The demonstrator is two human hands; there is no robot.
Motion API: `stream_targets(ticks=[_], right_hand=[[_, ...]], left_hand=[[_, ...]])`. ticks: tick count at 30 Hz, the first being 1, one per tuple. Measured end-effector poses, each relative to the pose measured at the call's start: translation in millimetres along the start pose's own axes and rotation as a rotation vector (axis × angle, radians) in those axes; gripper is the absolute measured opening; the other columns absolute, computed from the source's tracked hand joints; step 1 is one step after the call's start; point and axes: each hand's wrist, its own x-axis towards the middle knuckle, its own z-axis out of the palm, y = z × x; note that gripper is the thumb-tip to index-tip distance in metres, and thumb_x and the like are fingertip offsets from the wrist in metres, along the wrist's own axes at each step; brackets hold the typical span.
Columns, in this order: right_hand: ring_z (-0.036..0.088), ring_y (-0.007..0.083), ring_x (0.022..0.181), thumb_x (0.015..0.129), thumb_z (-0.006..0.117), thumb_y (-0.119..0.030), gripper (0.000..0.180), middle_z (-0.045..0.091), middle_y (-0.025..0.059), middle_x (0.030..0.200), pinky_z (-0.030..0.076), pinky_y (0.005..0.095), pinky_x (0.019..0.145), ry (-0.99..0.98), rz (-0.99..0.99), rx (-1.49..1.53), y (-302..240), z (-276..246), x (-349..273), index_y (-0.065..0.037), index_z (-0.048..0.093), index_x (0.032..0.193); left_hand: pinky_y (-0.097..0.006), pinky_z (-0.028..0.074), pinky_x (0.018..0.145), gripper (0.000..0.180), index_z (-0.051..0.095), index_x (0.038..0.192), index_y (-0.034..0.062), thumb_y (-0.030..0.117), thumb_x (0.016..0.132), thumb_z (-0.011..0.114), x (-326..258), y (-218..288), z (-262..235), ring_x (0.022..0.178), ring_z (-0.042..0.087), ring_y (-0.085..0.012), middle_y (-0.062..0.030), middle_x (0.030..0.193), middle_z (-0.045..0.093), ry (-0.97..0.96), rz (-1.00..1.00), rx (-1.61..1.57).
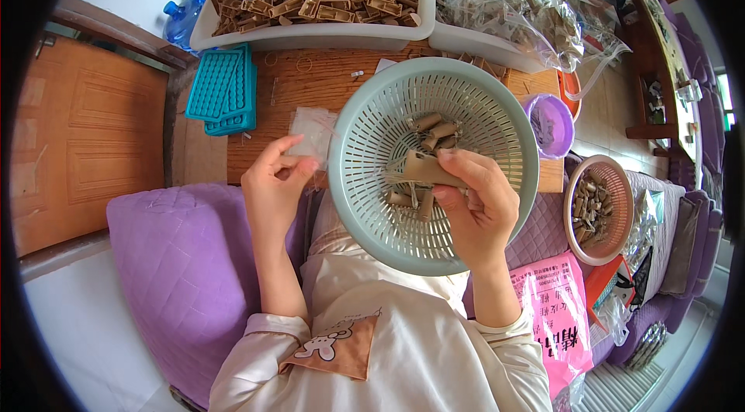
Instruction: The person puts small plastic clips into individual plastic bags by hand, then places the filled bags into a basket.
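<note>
A pale green slotted basket [497,113] rests on my lap and holds several small brown cardboard pieces [431,131]. My right hand [479,206] is over the basket's middle and pinches one folded brown cardboard piece [425,169]. My left hand [273,179] is just left of the basket's rim, with thumb and fingers pinched on a small clear plastic bag [312,136] that lies on the wooden table.
At the back stand a white tray [326,33] heaped with brown cardboard pieces and another white tray [473,43] with clear bags. Teal moulded trays [223,90] lie left. A purple cup [552,125], a pink basket [621,202], a purple cushion [182,257] and a pink bag [557,319] surround me.
</note>
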Motion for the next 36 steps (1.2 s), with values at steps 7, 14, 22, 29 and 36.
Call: stream_targets(ticks=[7, 14, 22, 29, 36], right_hand=[[0.06, 0.0226, 0.071, 0.066, 0.067, 0.002, 0.029, 0.061, 0.0105, 0.089, 0.049, 0.0285, 0.059, -0.06, -0.051, -0.135, -21, 3, 17, -0.002, 0.057, 0.093], [0.059, 0.0233, 0.071, 0.066, 0.066, 0.001, 0.028, 0.06, 0.0085, 0.089, 0.049, 0.0304, 0.058, -0.175, -0.086, -0.19, -18, -4, 19, -0.002, 0.056, 0.092], [0.059, 0.0201, 0.07, 0.062, 0.067, 0.005, 0.026, 0.056, 0.008, 0.078, 0.049, 0.0255, 0.06, -0.357, 0.105, -0.103, -18, -11, 19, -0.002, 0.062, 0.087], [0.059, 0.0167, 0.074, 0.064, 0.066, 0.006, 0.021, 0.057, 0.0079, 0.081, 0.049, 0.0238, 0.065, -0.309, 0.268, -0.015, -9, -16, 11, 0.001, 0.058, 0.084], [0.057, 0.0232, 0.072, 0.069, 0.067, -0.006, 0.017, 0.057, 0.0094, 0.082, 0.047, 0.0297, 0.061, -0.305, 0.255, 0.091, -2, -20, 8, -0.002, 0.059, 0.083]], left_hand=[[-0.019, 0.043, 0.052, 0.036, 0.059, 0.103, 0.0052, 0.005, 0.068, 0.068, -25, 15, 7, 0.06, 0.059, -0.0067, -0.0078, 0.071, 0.066, -0.212, 0.123, -0.155], [-0.023, 0.045, 0.052, 0.037, 0.06, 0.103, 0.0085, 0.009, 0.068, 0.07, -33, 29, 11, 0.06, 0.062, -0.0111, -0.0071, 0.071, 0.066, -0.337, 0.171, -0.031], [-0.025, 0.048, 0.068, 0.041, 0.056, 0.109, 0.0025, 0.01, 0.07, 0.069, -31, 24, 29, 0.078, 0.062, -0.0122, -0.0111, 0.085, 0.064, -0.54, 0.182, -0.297], [-0.024, 0.045, 0.077, 0.042, 0.051, 0.112, -0.0041, 0.011, 0.076, 0.067, -41, 24, 47, 0.087, 0.055, -0.0104, -0.0064, 0.092, 0.061, -0.589, -0.013, -0.696], [-0.023, 0.045, 0.076, 0.041, 0.048, 0.113, -0.0073, 0.007, 0.078, 0.063, -40, 24, 49, 0.088, 0.055, -0.0117, -0.0087, 0.099, 0.058, -0.667, 0.014, -0.796]])
